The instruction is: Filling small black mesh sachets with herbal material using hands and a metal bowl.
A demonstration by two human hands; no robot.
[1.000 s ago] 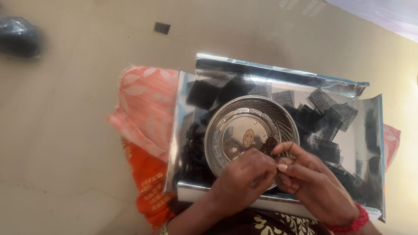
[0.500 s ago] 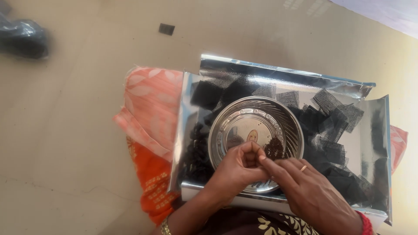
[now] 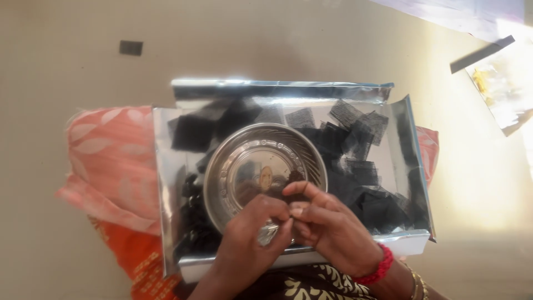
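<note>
Both hands meet over the near rim of the steel bowl, fingertips pinched together on something tiny between them; can't tell what it is, too small and mostly hidden. Left hand has its grip closed on that little bit, right hand pinches it from the other side, a red bangle on the wrist. Compared to half a second back, the hands have slid a bit lower, off the bowl's middle. The bowl sits in a shiny foil tray full of black mesh squares, with one dark scrap inside the bowl. Orange cloth lies under the tray on the floor.
</note>
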